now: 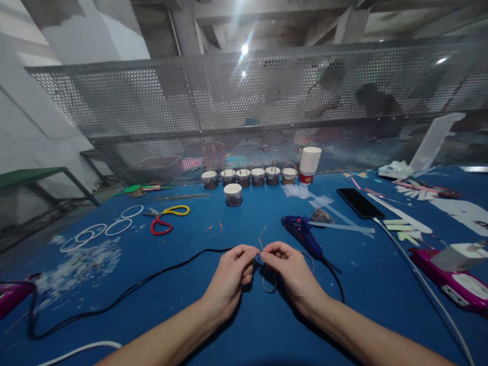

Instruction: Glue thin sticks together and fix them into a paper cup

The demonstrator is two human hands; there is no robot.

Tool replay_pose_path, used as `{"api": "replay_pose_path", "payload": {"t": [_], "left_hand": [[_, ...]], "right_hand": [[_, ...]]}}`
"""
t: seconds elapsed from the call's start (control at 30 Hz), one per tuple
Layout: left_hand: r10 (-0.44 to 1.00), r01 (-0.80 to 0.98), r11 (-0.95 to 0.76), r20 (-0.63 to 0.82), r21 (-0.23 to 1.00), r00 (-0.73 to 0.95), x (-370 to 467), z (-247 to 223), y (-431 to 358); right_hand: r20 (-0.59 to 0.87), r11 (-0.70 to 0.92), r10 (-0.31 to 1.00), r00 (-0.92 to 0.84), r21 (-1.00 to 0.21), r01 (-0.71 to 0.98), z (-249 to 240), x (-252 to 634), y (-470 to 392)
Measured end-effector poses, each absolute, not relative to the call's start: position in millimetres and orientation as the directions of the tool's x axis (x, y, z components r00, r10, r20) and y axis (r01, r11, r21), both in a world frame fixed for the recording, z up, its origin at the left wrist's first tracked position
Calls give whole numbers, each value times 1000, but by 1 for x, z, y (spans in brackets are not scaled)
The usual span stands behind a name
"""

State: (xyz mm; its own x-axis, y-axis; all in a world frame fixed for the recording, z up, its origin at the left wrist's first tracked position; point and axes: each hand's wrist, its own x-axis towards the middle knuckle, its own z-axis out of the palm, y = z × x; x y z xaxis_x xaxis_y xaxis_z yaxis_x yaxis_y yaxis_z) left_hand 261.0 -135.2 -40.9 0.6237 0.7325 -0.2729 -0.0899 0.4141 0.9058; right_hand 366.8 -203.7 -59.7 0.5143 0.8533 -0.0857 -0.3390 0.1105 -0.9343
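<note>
Near the middle of the blue table, my left hand [234,274] and my right hand [287,267] meet at their fingertips. Both pinch a thin grey cord [270,291], whose loop hangs below the right fingers and whose end sticks up above them. Just right of my right hand lies a blue glue gun [305,236] with a clear glue stick, beside a ball of grey cord [323,217]. Straight ahead stands a white-rimmed dark cup [233,195], in front of a row of similar cups [258,177].
Red-and-yellow scissors [163,218] and white rings [119,227] lie left. A black cable [152,277] crosses the table. A paper cup stack [310,162], phone [360,203], white cable [423,284] and magenta power strip [450,282] are right. Behind stands a perforated metal screen [229,107].
</note>
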Motion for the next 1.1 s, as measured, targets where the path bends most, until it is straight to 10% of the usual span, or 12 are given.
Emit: {"api": "replay_pose_path", "payload": {"t": [1.1], "left_hand": [[698,-36,388,-269,921,664,259,-38,-130]], "right_hand": [[44,13,901,431,-997,75,-58,369,-210]]}}
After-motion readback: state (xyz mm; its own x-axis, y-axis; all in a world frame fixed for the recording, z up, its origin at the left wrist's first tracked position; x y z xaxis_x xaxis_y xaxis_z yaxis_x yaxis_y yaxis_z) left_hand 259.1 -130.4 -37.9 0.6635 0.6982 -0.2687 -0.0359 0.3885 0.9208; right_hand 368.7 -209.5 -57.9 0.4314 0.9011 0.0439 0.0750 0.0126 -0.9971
